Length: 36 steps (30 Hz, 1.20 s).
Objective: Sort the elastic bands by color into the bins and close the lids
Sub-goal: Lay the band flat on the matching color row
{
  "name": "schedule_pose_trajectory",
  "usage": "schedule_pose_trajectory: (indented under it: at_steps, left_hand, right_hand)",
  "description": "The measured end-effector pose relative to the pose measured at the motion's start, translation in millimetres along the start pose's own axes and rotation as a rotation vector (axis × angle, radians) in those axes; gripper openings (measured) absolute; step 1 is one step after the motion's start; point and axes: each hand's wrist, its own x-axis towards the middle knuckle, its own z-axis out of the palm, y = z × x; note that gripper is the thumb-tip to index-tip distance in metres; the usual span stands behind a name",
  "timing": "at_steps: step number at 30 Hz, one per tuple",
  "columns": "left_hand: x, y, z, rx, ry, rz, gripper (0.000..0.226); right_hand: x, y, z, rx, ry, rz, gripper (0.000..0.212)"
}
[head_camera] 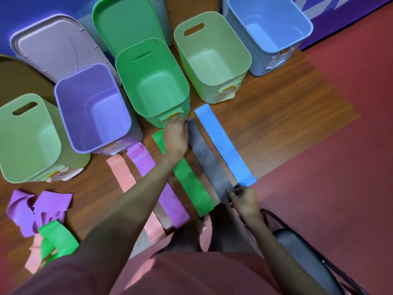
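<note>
I am holding a gray band (pixel 209 158) flat on the wooden mat (pixel 287 103) with both my hands. My left hand (pixel 175 138) is at the far end of it, with my fingers bent down and pinching that end, right next to the front of the bright green bin (pixel 153 81). My right hand (pixel 244 200) is at the near end, and my thumb and fingers are pinching that end too. The gray band is pulled out straight between my hands. A blue band (pixel 225 145) lies flat just beside it on the right. A green band (pixel 191 182) lies flat on the other side, partly under my left arm. Next come a purple band (pixel 146 162) and a pink band (pixel 123 173), side by side. At my left there is a messy pile of bands (pixel 42 220) in purple, green and pink. Five bins stand open: a pale green bin (pixel 27 137), a purple bin (pixel 93 107), the bright green one, another pale green bin (pixel 212 62), and a blue bin (pixel 270 33). A purple lid (pixel 57 45) and a green lid (pixel 125 22) lean behind the bins. All the bins look empty inside.
</note>
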Motion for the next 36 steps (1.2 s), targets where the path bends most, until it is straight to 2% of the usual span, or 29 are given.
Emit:
schedule_pose_trajectory:
  at_steps: [15,20,26,30,36]
  left_hand:
    - [5.5,-12.9,24.2,0.200,-0.061,-0.087,0.026]
    - [-9.4,-9.5,23.3,0.135,-0.030,0.023,0.029]
    - [-19.1,-17.6,26.2,0.096,-0.009,0.064,0.028]
    - [-24.3,-18.4,20.2,0.054,-0.080,0.168,0.029]
    - [-43.6,-23.9,15.5,0.106,-0.192,0.166,0.021]
  right_hand:
    - [-9.4,-21.3,-6.9,-0.267,0.006,-0.023,0.026]
    - [-11.1,-27.2,-7.2,-0.338,0.019,-0.039,0.025]
    - [-13.2,-30.8,-8.2,-0.364,0.014,-0.038,0.025]
    - [-16.4,-36.0,-8.2,-0.370,0.017,-0.021,0.025]
    - [-25.3,-43.1,-8.1,-0.466,0.013,-0.050,0.020]
